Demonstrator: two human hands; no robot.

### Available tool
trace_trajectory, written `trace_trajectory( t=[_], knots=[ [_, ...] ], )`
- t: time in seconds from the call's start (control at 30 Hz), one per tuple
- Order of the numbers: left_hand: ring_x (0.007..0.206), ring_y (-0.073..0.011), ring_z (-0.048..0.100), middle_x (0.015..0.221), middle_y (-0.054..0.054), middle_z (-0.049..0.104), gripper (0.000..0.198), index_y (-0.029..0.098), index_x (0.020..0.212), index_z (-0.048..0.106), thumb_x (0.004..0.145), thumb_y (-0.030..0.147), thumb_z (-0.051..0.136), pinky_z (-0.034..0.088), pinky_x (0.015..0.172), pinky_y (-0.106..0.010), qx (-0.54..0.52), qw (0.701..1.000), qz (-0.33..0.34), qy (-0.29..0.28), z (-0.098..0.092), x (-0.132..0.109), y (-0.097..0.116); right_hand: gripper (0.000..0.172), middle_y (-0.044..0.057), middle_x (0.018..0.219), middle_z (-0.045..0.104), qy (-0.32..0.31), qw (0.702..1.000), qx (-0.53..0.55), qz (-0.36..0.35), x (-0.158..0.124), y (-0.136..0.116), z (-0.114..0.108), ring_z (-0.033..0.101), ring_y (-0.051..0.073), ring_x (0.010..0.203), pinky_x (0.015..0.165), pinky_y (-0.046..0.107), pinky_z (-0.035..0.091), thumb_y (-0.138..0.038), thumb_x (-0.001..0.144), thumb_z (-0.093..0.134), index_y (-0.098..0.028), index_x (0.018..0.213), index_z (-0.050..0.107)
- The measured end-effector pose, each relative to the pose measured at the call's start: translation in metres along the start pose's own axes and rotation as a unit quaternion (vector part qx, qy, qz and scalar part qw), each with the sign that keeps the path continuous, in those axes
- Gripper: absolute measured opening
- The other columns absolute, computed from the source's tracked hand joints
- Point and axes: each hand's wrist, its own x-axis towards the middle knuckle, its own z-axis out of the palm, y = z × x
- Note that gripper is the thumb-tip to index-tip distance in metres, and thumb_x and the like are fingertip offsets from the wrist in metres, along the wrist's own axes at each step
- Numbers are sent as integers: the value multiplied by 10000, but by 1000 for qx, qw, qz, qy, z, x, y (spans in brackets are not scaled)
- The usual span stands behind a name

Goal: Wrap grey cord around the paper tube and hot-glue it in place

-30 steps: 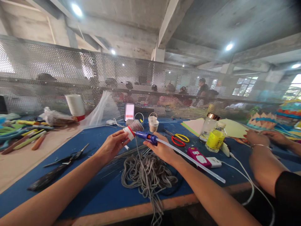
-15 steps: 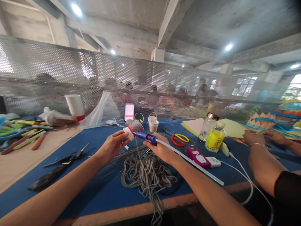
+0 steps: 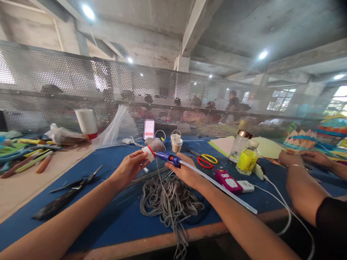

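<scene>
My left hand (image 3: pixel 131 165) is closed on a white paper cup (image 3: pixel 148 153) with a red band, tilted on its side. Grey cord (image 3: pixel 156 144) is wound round the cup's far part, and a strand runs down from it. In my right hand (image 3: pixel 187 170) is a blue glue gun (image 3: pixel 168 158), its tip at the cup's red band; whether they touch I cannot tell. A long translucent glue stick (image 3: pixel 219 186) sticks out behind the gun. Below both hands lies a loose heap of grey cord (image 3: pixel 170 202), hanging over the table's front edge.
Black-handled scissors (image 3: pixel 73 187) lie left, red-and-yellow scissors (image 3: pixel 206 160) right. Nearby are a magenta power strip (image 3: pixel 229 180), a yellow bottle (image 3: pixel 247 160), a glass jar (image 3: pixel 238 146), a small basket (image 3: pixel 176 143) and stacked cups (image 3: pixel 86 122). A co-worker's hands (image 3: pixel 294 159) are at far right.
</scene>
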Motion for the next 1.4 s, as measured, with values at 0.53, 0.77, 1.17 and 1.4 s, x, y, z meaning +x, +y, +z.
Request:
trace_trajectory(
  t=[0.53,0.77,1.17,1.4],
  knots=[
    [854,-167,697,973,-96,739,155,122,912,701,765,74,705,573,766,-242,-14,1000,-3,5,2,-1,3,299,24,826,611,-15,1000,-5,16,0,-2,-2,575,148,750,674,243,414,-493,916,546,-200,864,580],
    [844,-167,689,953,-88,734,122,132,881,700,767,92,711,574,765,-243,-23,1000,-1,5,0,1,3,279,26,835,615,-23,1000,-4,21,-1,-1,-1,583,155,768,682,246,418,-479,908,567,-205,859,579],
    [776,-151,669,919,-75,727,76,149,833,698,785,91,684,569,699,-226,-34,999,-14,23,3,0,5,271,12,824,603,-35,999,-3,28,-1,0,-2,574,145,758,669,241,408,-477,907,570,-216,833,560],
    [719,-134,655,854,-64,716,63,150,841,705,787,119,695,567,706,-222,-38,999,-14,15,0,1,5,259,12,825,607,-33,999,-2,29,-1,1,-1,570,147,754,668,248,411,-473,906,571,-224,836,562]
  ],
)
